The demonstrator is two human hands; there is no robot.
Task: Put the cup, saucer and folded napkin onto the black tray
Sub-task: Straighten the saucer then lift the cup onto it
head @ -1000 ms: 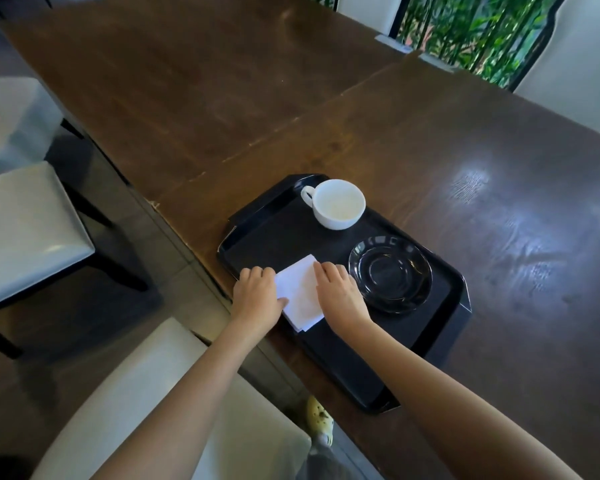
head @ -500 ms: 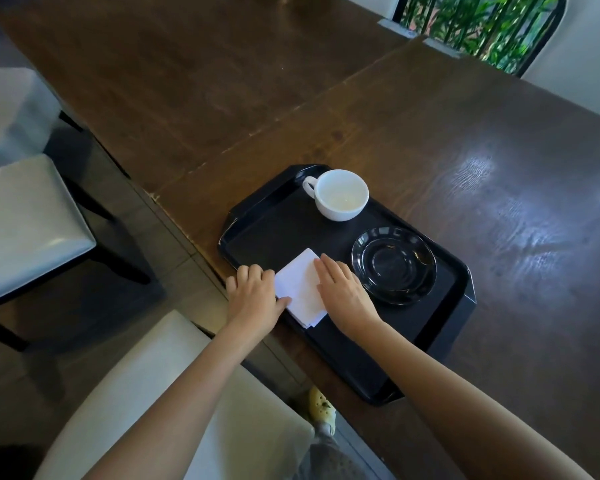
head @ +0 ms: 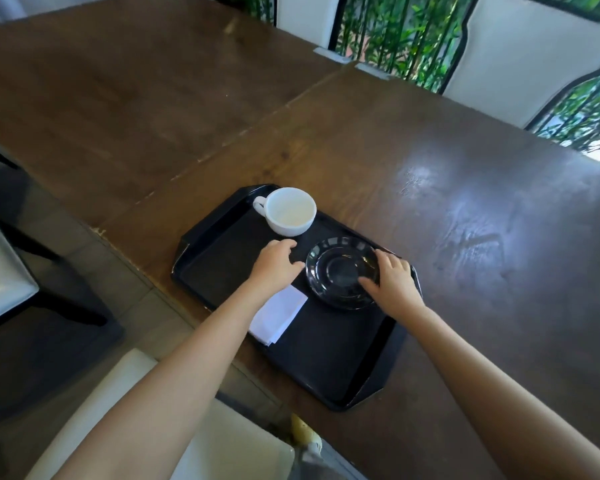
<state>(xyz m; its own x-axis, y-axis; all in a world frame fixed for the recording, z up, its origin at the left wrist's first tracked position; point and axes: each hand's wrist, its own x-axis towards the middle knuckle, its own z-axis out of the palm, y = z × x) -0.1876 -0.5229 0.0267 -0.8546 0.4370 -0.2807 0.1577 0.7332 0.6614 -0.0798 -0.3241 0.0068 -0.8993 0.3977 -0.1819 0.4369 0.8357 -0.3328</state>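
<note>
Your right hand [head: 394,284] grips the saucer's [head: 340,271] right rim; your left hand [head: 274,265], fingers loosely spread, holds nothing, near the cup [head: 291,211] on the tray [head: 326,358].

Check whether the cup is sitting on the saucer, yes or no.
No: the white cup stands directly on the black tray at its far corner, apart from the dark glass saucer, which holds nothing.
</note>
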